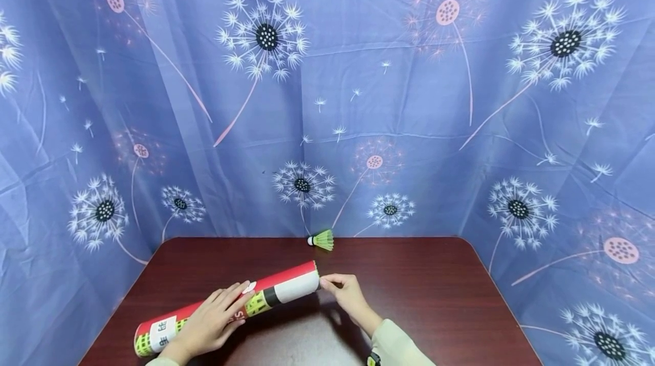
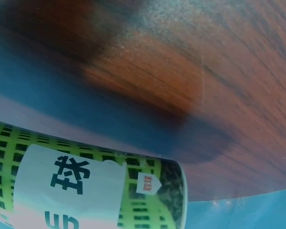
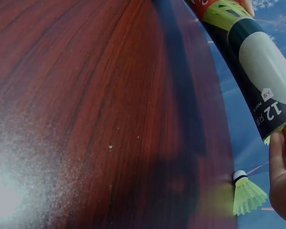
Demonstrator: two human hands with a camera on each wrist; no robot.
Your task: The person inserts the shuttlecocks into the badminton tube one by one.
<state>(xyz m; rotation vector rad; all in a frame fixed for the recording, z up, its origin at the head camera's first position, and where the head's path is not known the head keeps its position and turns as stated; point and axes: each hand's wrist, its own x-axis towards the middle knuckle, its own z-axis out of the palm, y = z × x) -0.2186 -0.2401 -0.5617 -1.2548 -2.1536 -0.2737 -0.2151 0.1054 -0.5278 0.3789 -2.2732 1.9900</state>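
Note:
A long shuttlecock tube (image 1: 295, 285), red, white, black and green, lies slantwise in the head view with its right end raised off the table. My left hand (image 1: 217, 317) grips it around the middle from above. My right hand (image 1: 352, 298) is at the tube's raised right end, thumb and fingers pinched together there. Yellow-green feather edges of a shuttlecock (image 3: 267, 140) peek out of that end beside the right fingertips; the rest is hidden inside the tube. The tube's other end (image 2: 174, 191), with a white label, shows in the left wrist view.
Another yellow-green shuttlecock (image 1: 321, 240) with a white cork lies on its side at the table's back edge. The dark red-brown wooden table (image 1: 419, 275) has rounded back corners. A blue dandelion-print curtain (image 1: 348, 99) hangs behind and along both sides.

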